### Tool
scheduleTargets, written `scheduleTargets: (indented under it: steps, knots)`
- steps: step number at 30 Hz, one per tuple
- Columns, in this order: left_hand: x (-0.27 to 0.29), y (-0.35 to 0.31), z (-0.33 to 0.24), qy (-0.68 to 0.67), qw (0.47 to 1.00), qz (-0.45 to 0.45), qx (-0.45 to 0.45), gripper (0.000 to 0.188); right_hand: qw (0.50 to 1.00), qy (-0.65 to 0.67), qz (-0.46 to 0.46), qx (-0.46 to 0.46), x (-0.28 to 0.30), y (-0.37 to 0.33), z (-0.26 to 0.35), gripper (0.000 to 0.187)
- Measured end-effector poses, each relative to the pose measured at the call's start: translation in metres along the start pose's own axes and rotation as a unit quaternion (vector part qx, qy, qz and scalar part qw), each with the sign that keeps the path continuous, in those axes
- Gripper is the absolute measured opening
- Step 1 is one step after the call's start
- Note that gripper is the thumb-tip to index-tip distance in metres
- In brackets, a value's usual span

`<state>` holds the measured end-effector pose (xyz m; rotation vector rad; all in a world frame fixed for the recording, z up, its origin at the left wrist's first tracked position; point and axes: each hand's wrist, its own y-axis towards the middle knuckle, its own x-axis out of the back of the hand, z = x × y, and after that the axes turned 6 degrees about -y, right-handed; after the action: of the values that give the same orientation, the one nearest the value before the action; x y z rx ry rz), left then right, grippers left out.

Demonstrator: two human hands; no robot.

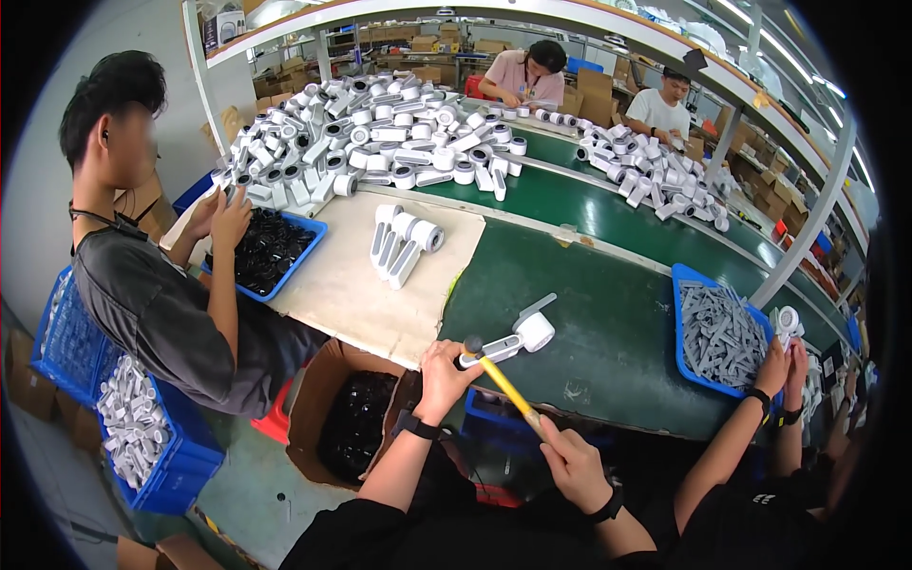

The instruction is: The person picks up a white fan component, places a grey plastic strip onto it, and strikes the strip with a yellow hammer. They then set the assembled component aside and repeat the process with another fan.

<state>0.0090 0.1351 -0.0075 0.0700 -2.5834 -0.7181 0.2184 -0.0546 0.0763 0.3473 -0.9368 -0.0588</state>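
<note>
My left hand (443, 378) is closed on the handle end of a white handheld fan (535, 331), which lies on the green tabletop with its round head pointing away to the right. A hammer (506, 387) with a yellow handle is gripped in my right hand (576, 468). Its dark head is right by my left fingers, at the fan's handle end; whether it touches the fan I cannot tell. Just beyond the fan is a slim grey strip (539, 306). Several white fans (403, 237) lie grouped on the beige sheet farther left.
A large pile of white fans (380, 133) covers the far left. Blue trays hold black parts (271, 247) and grey strips (722, 332). Below the table edge stands a cardboard box (309, 413). Co-workers sit at left (152, 285), right and across the table.
</note>
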Motion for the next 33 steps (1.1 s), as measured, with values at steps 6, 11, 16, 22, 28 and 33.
scheduleTargets:
  steps: [6,11,16,22,28,33]
  knots:
    - [0.001,0.000,0.000,0.013,1.000,-0.016,-0.010,0.029,0.999,0.023,-0.033,0.026,0.000,-0.001,-0.007,0.048]
    - [0.008,0.003,-0.013,-0.003,1.000,-0.002,-0.009,0.029,0.996,0.011,-0.068,-0.059,0.003,-0.002,-0.030,0.046]
    - [0.007,0.009,-0.021,0.026,0.998,0.053,0.019,0.035,0.992,0.044,-0.111,-0.041,0.008,-0.007,-0.030,0.045]
    - [-0.019,0.035,-0.037,0.066,0.987,0.117,-0.085,0.025,0.989,0.070,-0.093,-0.090,0.007,-0.014,-0.051,0.041]
    - [-0.004,0.003,-0.030,0.063,0.971,0.077,-0.218,0.036,0.977,0.125,-0.128,-0.116,-0.004,-0.043,-0.048,0.050]
    - [-0.004,-0.014,-0.040,0.044,0.976,0.104,-0.188,0.050,0.958,0.177,-0.147,-0.171,-0.007,-0.063,-0.057,0.049]
